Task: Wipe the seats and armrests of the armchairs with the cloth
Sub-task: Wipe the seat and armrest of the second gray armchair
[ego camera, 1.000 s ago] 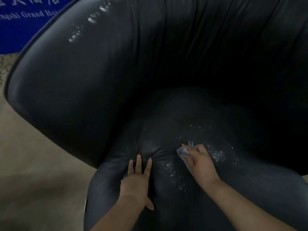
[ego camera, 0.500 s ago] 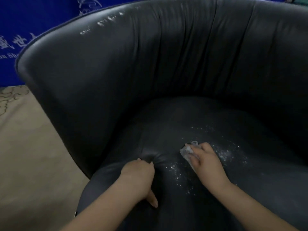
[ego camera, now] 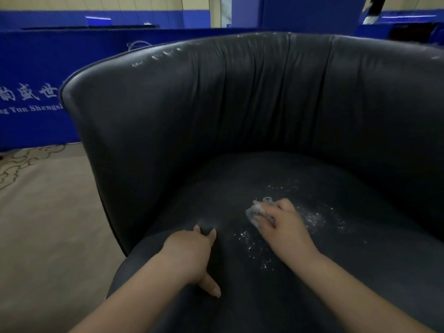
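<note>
On the far left a blue banner (ego camera: 36,92) with white letters stands behind a beige carpet (ego camera: 48,224) that has a curling line pattern near the banner. More blue panels (ego camera: 300,13) run along the back of the room. Nothing lies on the carpet between the banner and the chair.

The dark armchair (ego camera: 216,111) fills the middle and right of the view. Its curved back wraps around the seat (ego camera: 240,183), and its top edge carries some white flecks on the left part. White specks (ego camera: 314,216) are scattered also on the seat, mostly beside and in front of the right hand.

The left hand (ego camera: 192,253) rests on the front part of the seat, left of the middle. Its fingers are bent down and press into the leather, which makes a small fold at the fingertips; the thumb points back toward the person and lies flat. It holds no object.

Well apart from it, further right, the right hand (ego camera: 280,224) lies on the seat with the cloth (ego camera: 254,211) under its fingers. The cloth is small, pale and crumpled, and it shows at the left and far side of the fingers, touching the seat. The fingers are curled over it and hold it against the leather.
</note>
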The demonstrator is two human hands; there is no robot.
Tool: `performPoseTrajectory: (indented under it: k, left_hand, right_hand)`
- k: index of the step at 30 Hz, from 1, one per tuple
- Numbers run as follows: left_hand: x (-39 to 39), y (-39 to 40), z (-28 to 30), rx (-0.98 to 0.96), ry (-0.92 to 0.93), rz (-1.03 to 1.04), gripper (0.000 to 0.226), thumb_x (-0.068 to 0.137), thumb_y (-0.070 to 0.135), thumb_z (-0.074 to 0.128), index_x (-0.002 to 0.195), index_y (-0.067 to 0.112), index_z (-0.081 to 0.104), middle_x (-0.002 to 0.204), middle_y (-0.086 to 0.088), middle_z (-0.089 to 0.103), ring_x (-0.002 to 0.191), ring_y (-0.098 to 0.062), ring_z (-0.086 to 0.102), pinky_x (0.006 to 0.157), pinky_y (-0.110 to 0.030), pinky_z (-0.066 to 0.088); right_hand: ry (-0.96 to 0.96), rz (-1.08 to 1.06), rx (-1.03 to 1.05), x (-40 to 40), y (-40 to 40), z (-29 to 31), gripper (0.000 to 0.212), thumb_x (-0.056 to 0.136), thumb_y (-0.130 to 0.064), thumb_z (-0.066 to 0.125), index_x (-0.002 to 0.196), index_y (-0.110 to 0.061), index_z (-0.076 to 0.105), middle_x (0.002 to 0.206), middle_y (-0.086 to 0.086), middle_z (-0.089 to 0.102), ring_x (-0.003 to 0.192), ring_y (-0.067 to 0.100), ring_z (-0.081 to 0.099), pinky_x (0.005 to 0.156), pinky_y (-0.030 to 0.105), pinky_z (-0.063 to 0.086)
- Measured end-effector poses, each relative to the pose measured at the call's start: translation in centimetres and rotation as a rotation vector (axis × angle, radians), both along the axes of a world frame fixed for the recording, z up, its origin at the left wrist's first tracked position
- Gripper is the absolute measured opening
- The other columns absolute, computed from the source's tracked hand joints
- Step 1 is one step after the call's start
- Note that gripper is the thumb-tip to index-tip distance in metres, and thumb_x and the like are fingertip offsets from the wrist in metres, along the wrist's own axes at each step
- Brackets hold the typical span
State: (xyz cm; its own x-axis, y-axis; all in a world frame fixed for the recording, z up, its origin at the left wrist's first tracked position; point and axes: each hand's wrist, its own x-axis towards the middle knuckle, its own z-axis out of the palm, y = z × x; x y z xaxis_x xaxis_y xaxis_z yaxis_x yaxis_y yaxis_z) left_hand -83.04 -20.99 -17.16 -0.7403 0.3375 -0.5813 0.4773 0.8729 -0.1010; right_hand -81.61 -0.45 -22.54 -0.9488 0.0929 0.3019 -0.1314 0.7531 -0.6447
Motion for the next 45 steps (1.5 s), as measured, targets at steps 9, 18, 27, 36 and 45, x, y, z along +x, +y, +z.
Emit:
performPoseTrajectory:
  k: [9,18,27,36,45]
  left_hand:
    - [0.1,0.5,-0.7,0.014,0.033,0.059,0.129,0.063,0.063,0.078,0.154,0.026,-0.007,0.162,-0.012,-0.005,0.138,-0.03,0.036,0.103,-0.039,0.043]
    - [0.3,-0.4,-1.5,0.093,0.073,0.084,0.13,0.06,0.064,0.078,0.154,0.031,-0.006,0.163,-0.008,-0.002,0.144,-0.033,0.02,0.111,-0.041,0.034]
    - [0.6,-0.5,-1.0,0.12,0.052,0.097,0.128,0.064,0.062,0.078,0.153,0.033,-0.008,0.163,-0.006,-0.005,0.146,-0.032,0.016,0.113,-0.043,0.033]
    - [0.7,-0.7,-0.8,0.212,0.027,0.161,0.123,0.065,0.06,0.078,0.153,0.037,-0.005,0.162,0.005,-0.012,0.148,-0.03,0.007,0.114,-0.044,0.03]
    - [-0.4,1.6,-3.0,0.446,0.168,0.205,0.103,0.075,0.072,0.059,0.153,0.038,0.001,0.162,0.008,-0.012,0.149,-0.02,-0.006,0.12,-0.046,0.01]
  right_hand:
    - [-0.047,-0.13,0.149,-2.3,1.6,-0.4,0.029,0.092,-0.029,0.056,0.12,-0.028,0.063,0.114,0.012,0.052,0.1,0.026,0.052,0.082,0.026,0.04]
    - [0.021,-0.044,0.337,-2.6,0.0,-0.7,0.032,0.091,-0.038,0.057,0.123,-0.036,0.062,0.1,0.003,0.044,0.097,0.024,0.046,0.082,0.032,0.043]
    - [0.037,-0.126,0.163,-3.6,2.5,-1.1,0.018,0.086,-0.032,0.067,0.097,-0.018,0.07,0.096,0.0,0.051,0.09,0.018,0.053,0.083,0.03,0.046]
    - [-0.029,-0.044,0.108,-3.3,3.2,-1.3,0.02,0.087,-0.029,0.065,0.107,-0.027,0.068,0.103,0.006,0.054,0.098,0.022,0.056,0.085,0.035,0.047]
    - [0.019,0.091,0.266,-2.8,3.6,-1.6,0.033,0.091,-0.032,0.055,0.124,-0.034,0.061,0.111,0.007,0.051,0.098,0.022,0.051,0.082,0.025,0.042]
